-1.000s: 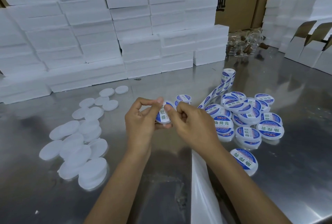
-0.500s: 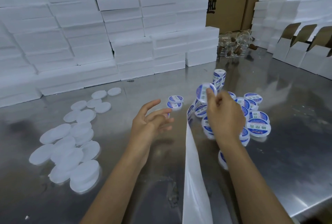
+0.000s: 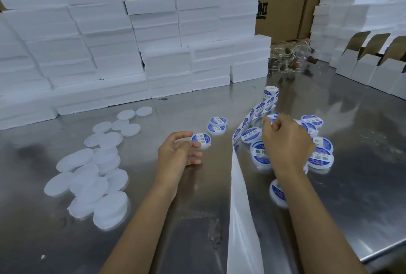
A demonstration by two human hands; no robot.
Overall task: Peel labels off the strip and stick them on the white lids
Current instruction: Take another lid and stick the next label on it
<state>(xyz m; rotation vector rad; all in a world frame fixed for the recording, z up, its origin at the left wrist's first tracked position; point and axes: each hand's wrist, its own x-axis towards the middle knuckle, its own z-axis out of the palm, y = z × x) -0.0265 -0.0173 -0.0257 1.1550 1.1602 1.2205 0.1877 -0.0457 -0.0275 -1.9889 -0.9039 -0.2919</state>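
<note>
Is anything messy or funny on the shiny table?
A little. One labelled lid lies tipped on its edge by the right wrist, apart from the labelled pile. The empty backing strip trails loose toward the table's near edge.

Both forearms bare, no sleeves or jewellery visible.

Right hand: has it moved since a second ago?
Yes. The right hand left the left hand and went right, over the labelled lids, now pinching the label strip.
</note>
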